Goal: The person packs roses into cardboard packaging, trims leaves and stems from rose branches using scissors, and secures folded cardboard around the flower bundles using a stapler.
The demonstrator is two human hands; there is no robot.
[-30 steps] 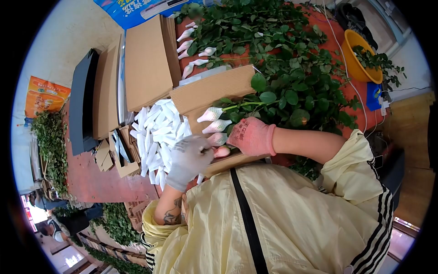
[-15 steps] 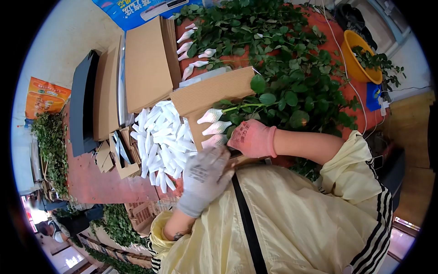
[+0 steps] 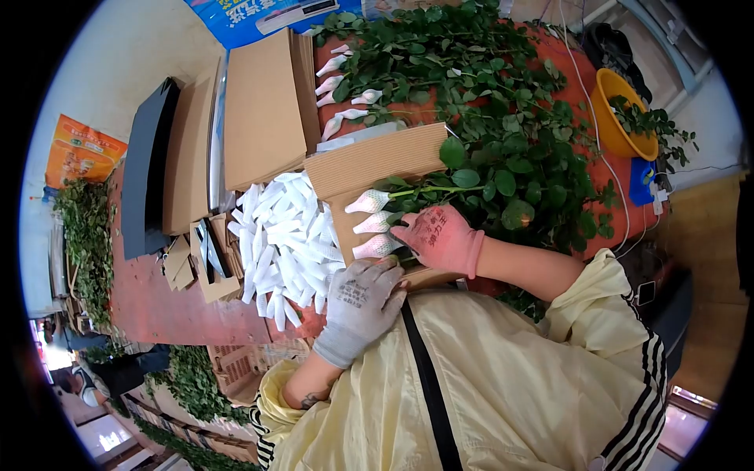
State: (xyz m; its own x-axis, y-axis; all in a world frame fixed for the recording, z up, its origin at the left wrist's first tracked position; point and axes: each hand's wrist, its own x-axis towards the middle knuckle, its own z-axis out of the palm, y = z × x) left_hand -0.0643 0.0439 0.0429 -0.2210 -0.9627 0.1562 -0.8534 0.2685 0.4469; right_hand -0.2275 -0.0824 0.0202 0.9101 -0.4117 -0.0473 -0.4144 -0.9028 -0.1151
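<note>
Three rose heads in white foam net sleeves lie in a column on the corrugated cardboard sheet [image 3: 377, 163]: an upper rose [image 3: 367, 202], a middle rose [image 3: 372, 223] and a lower rose [image 3: 376, 246]. My right hand [image 3: 440, 237], in a pink glove, lies over their stems just right of the heads, its fingers bent and closed on the stems. My left hand [image 3: 363, 302], in a grey-white glove, is just below the lower rose at the cardboard's near edge. Its fingers are curled; whatever they hold is hidden. Leafy stems [image 3: 518, 188] stretch right from the roses.
A heap of white foam sleeves [image 3: 287, 243] lies left of the cardboard. Stacked cardboard sheets [image 3: 267, 110] stand behind it. More sleeved roses [image 3: 330, 84] and foliage cover the red table's far side [image 3: 188, 314]. A yellow basin [image 3: 613, 102] and a white cable [image 3: 591, 118] are at right.
My left hand has drawn slightly down off the lower rose, showing more of it. My right hand has shifted a little right and turned, its forefinger reaching toward the heads. The view has shifted slightly.
</note>
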